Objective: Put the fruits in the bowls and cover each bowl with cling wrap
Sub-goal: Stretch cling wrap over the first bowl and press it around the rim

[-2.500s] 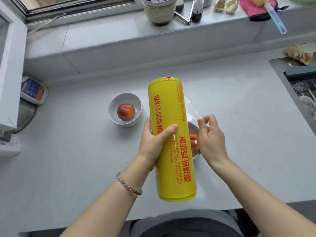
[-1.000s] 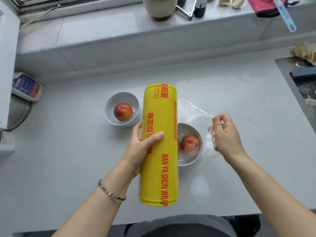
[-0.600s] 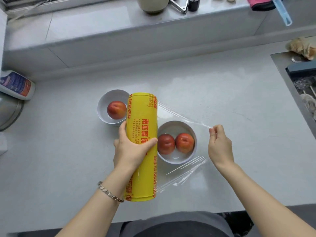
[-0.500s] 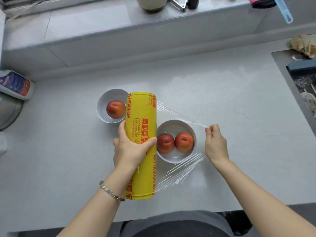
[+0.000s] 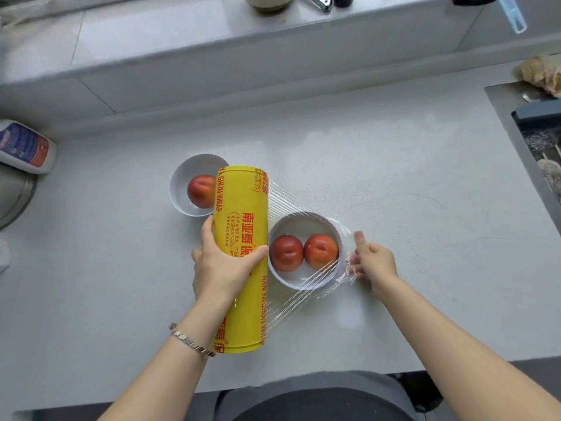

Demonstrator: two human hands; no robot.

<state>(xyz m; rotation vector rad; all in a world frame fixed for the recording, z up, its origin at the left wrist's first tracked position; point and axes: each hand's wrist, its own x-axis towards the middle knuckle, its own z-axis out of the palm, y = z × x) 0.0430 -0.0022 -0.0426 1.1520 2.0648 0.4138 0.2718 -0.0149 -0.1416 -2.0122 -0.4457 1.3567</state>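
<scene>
While the left hand (image 5: 224, 265) grips the yellow cling wrap roll (image 5: 243, 232) just left of the near bowl (image 5: 303, 221), film (image 5: 282, 202) runs from it over that bowl's two peaches (image 5: 287, 253). The right hand (image 5: 375, 262) touches film at the bowl's right rim, blurred, grasp unclear. The second bowl (image 5: 182, 192), with one peach (image 5: 200, 191), sits behind-left.

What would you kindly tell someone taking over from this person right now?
Left hand grips the yellow cling-wrap roll between the bowls.
Right hand is at the clear film's free edge, right of the near white bowl; blurred, grip unclear.
Near bowl holds two red fruits; far white bowl holds one red fruit.
Done: fruit is in both bowls; film is stretched across the near bowl, uncut from the roll.
Left: seal and tear that film, then cover the far bowl.
</scene>
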